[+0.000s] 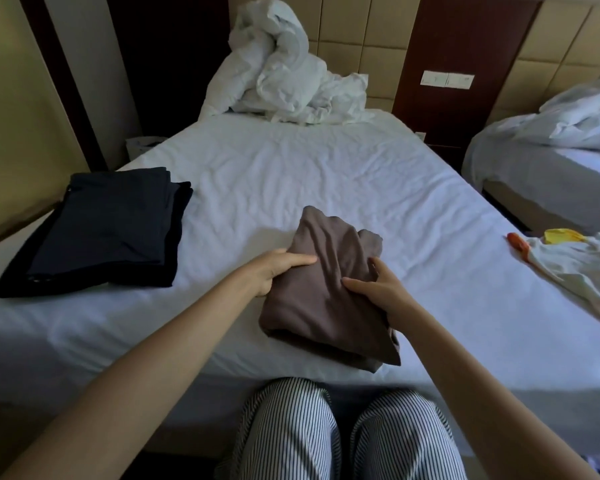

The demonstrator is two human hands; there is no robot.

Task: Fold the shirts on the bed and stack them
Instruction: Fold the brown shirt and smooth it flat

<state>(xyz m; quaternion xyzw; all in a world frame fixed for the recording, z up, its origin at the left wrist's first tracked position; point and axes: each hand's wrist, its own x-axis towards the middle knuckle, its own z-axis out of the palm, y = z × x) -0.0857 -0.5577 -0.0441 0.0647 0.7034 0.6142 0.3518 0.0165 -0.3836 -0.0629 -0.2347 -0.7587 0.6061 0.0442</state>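
A brown shirt (323,306), folded into a rough, thick bundle, lies on the white sheet of a bed (291,168), close to the bed's near edge. Its far end is rumpled and lifts a little. The left hand (278,268) grips the shirt's left side, thumb on top and fingers tucked out of sight beneath the cloth. The right hand (378,289) holds the shirt's right side, fingers curled into a pinched ridge of fabric.

Left of the brown shirt, well apart from it, a stack of folded dark navy clothes (108,230) sits on the bed; how many pieces it holds cannot be told. Right of the shirt, a pale garment with yellow and orange patches (575,268) lies unfolded, cut off by the picture's edge. Far beyond the shirt, a crumpled white duvet (284,81) is heaped at the head of the bed.

Below the shirt, knees in striped trousers (291,438) meet the bedside. Beyond the stack, a small pale object (137,143) stands off the bed in shadow, too dim to identify. A second bed (551,168) is partly visible at far right.
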